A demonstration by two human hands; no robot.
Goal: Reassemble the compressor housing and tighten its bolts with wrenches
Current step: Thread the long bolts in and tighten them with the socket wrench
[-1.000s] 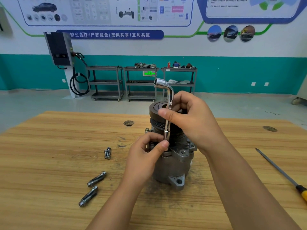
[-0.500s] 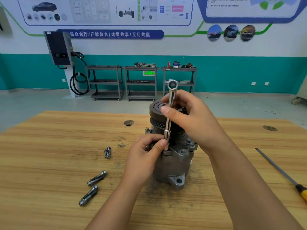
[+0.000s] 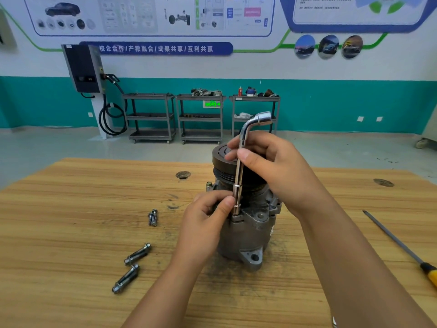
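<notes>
A grey compressor (image 3: 246,235) with a black pulley on top stands upright in the middle of the wooden table (image 3: 71,209). A chrome L-shaped socket wrench (image 3: 238,176) stands vertically on a bolt at the housing's upper flange, its bent head pointing right. My right hand (image 3: 272,166) pinches the wrench's upper shaft between thumb and fingers. My left hand (image 3: 205,218) pinches the socket end low down, against the housing. The bolt under the socket is hidden.
Two long bolts (image 3: 137,254) (image 3: 125,279) lie on the table left of the compressor, and two short bolts (image 3: 152,217) lie further back. A yellow-handled screwdriver (image 3: 402,245) lies at the right edge. Shelving carts (image 3: 201,117) stand by the far wall.
The wrench has been turned on its axis: its bent head pointed left, then toward me, and now points right. Both hands stay in place on the shaft.
</notes>
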